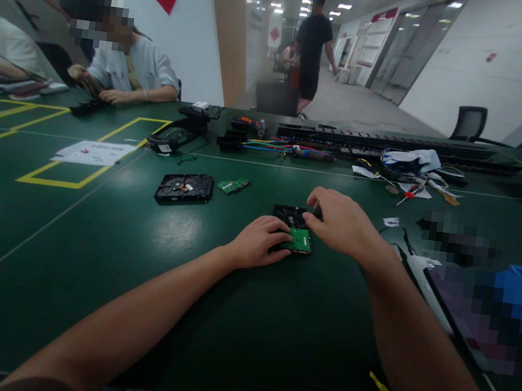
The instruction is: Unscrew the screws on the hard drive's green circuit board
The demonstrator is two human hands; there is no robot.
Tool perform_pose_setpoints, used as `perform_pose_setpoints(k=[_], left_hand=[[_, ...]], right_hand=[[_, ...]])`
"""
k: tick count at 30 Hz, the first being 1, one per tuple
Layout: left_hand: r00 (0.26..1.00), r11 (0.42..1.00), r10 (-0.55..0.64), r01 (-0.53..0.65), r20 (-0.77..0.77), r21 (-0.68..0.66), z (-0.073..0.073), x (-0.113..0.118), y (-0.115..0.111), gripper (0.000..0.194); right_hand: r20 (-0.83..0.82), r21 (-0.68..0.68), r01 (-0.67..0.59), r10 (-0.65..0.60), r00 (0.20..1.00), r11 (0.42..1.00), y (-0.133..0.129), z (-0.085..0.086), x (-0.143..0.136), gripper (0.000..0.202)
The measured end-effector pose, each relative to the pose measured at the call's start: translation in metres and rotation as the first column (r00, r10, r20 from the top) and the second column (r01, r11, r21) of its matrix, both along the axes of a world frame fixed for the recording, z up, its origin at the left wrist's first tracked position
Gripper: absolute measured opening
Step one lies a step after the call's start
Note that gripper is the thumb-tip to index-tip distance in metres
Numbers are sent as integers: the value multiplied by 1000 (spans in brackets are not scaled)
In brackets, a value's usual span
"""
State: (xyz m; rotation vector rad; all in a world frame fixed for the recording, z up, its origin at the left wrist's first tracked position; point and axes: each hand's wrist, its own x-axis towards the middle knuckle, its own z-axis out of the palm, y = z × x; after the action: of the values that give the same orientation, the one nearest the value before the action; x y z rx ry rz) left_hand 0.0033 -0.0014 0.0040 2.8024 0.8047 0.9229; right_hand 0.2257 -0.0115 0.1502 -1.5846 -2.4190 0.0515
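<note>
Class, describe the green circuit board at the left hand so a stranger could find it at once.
On the dark green table, find the left hand near the middle. It partly covers the circuit board, with black casing just beyond. Unlike the loose green board farther left, this one has a hand on it.

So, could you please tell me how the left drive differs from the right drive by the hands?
The right drive shows a green circuit board; the left drive shows none on top. The left hand touches the right drive; the left drive is untouched. Both show black parts and lie on the green table.
</note>
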Motion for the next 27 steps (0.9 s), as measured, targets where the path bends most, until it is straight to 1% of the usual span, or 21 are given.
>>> perform_pose_setpoints(k=[3,5,10,12,14,17,19,21,24,25,27], left_hand=[[1000,1000,-6,6,7,8,1,0,-1,31],[1000,1000,-9,9,7,11,1,0,0,31],[1000,1000,-4,4,6,14,-2,0,1,31],[1000,1000,-2,2,8,6,-2,0,1,31],[1000,1000,-4,4,8,-3,-1,0,1,31],[1000,1000,-5,5,4,-4,0,1,0,31],[1000,1000,-2,2,4,-2,0,0,0,31],[1000,1000,-3,3,4,0,-1,0,1,31],[1000,1000,-8,8,8,1,-2,0,1,31],[1000,1000,-10,10,10,0,-2,0,1,30],[1000,1000,-11,11,13,3,-2,0,1,31]], right_hand=[[72,-9,90,-89,993,996,-3,1,-1,14],[86,-20,101,-99,991,995,-3,2,-1,12],[-24,-18,-25,24,999,1000,1,2,-2,17],[-41,-23,-50,49,998,999,1,1,-3,19],[-27,-18,-24,23,999,1000,0,0,-4,18],[27,-9,78,-77,997,997,-1,0,-3,18],[48,-13,102,-101,994,995,0,0,-2,17],[20,-22,56,-56,998,998,1,1,-2,15],[-70,-44,-52,49,996,998,2,0,-3,26],[-85,-51,-66,62,994,997,2,0,-4,29],[-81,-38,-50,47,996,998,1,-2,-5,30]])
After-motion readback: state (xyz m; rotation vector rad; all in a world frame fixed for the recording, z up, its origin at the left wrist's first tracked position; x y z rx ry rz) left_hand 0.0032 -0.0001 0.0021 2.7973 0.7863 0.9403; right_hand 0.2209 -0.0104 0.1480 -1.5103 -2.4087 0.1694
